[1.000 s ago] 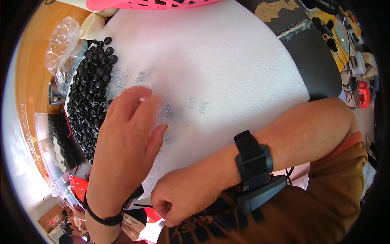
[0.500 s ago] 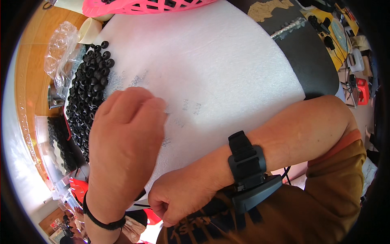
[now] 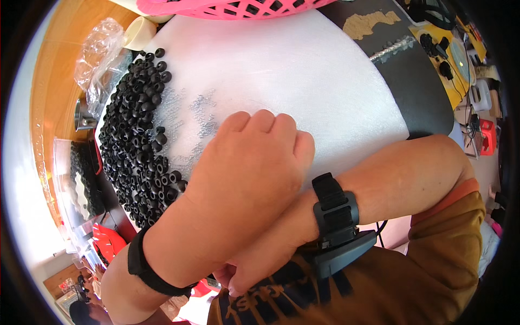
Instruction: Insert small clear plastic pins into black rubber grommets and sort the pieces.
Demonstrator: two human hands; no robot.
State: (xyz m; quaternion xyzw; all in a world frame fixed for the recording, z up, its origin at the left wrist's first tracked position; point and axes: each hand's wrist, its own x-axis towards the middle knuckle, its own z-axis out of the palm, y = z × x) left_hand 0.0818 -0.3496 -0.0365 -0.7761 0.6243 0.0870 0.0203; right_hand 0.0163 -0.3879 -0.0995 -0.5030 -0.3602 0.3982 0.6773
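My left hand is closed, its back up and fingers curled under, over the middle of the white foam-like surface. What it holds, if anything, is hidden. To its left lies a large heap of small black hollow rubbery pieces. A few loose ones lie at the heap's edge. My right hand is held close to my body, partly covered by the left wrist and forearm. Its visible fingers are curled in, and I cannot see anything in them.
A pink lattice basket stands at the far edge. At the far left are a cream roll, crumpled clear plastic and a metal cup. A clear box stands left of the heap. Cables and tools lie on a yellow board at right.
My left hand has moved right, away from the heap, and now crosses over my right wrist. More of the heap shows. My right hand has barely moved. The view has shifted slightly.
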